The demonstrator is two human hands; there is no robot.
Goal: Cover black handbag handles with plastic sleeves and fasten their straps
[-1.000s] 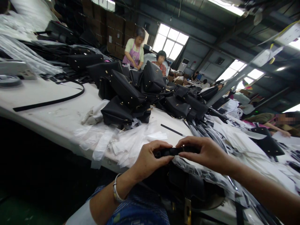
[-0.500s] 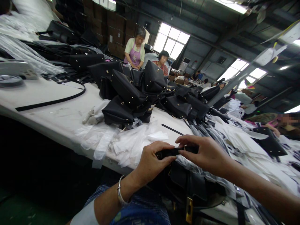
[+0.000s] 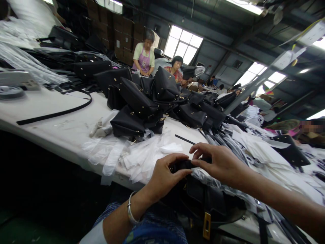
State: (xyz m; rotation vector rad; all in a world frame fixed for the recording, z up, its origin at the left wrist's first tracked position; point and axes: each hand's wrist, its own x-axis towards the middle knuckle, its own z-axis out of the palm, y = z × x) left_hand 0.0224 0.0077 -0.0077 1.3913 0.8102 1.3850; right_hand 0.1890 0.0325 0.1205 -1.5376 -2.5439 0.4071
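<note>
My left hand (image 3: 166,176) pinches one end of a short black strap (image 3: 183,165) between thumb and fingers, and a small gold metal piece shows near that end. Close by on the right, my right hand (image 3: 213,162) grips the same strap with its thumb and fingertips. Part of the strap is hidden behind the fingers. Below it, a black handbag (image 3: 210,200) lies at the table edge with a gold clasp (image 3: 207,225) hanging down. Clear plastic wrap (image 3: 207,178) lies between the bag and my right hand. Whether the strap joins the bag, I cannot tell.
Black handbags (image 3: 137,96) are piled across the white table (image 3: 58,118). Thin white wrapping sheets (image 3: 144,157) lie in front of them. A long black strip (image 3: 56,113) curves on the left, near a roll of tape (image 3: 11,92). Co-workers (image 3: 144,56) are beyond the pile.
My right hand has shifted slightly left along the strap, closer to my left hand, which stays nearly still. In the background, a dark bag with plastic has appeared beside a co-worker.
</note>
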